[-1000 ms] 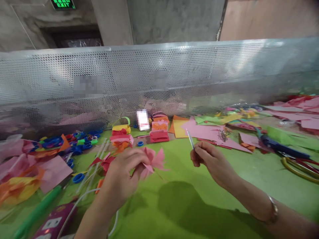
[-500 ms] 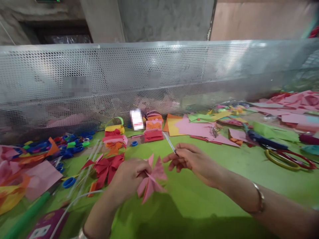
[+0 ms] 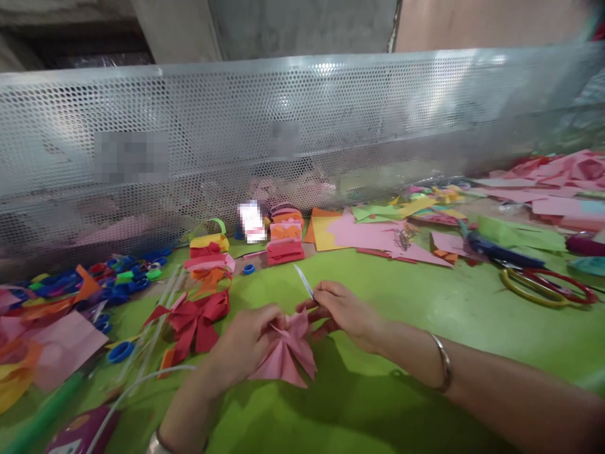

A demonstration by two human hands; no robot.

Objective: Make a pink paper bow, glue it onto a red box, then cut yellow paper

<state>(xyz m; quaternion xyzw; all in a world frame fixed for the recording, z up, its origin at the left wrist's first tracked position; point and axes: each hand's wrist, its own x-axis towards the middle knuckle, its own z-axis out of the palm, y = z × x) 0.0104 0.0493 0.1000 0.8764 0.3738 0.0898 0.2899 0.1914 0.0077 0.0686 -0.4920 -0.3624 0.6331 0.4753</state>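
My left hand [image 3: 246, 340] pinches the middle of a pink folded-paper bow [image 3: 287, 360] just above the green tabletop. Its pleats fan out towards me, and the fingers cover part of its centre. My right hand [image 3: 347, 315] is closed on a slim whitish strip [image 3: 304, 281] with a dark lower end, which points up and away. I cannot make out exactly what this strip is. The lower fingers of this hand are at the bow's right edge. A red paper bow [image 3: 201, 320] lies left of my left hand.
Small folded-paper bags [image 3: 286, 243] stand behind the hands, near a perforated metal panel [image 3: 212, 126]. Blue rings [image 3: 120, 351] and paper scraps lie at left. Scissors [image 3: 534, 287] and coloured sheets [image 3: 363, 234] lie at right. A white cord [image 3: 137, 384] curves at front left.
My right hand has moved left to the bow, still with the whitish strip. The bow has turned in my left hand, and its pleats now spread towards me. The view has shifted slightly.
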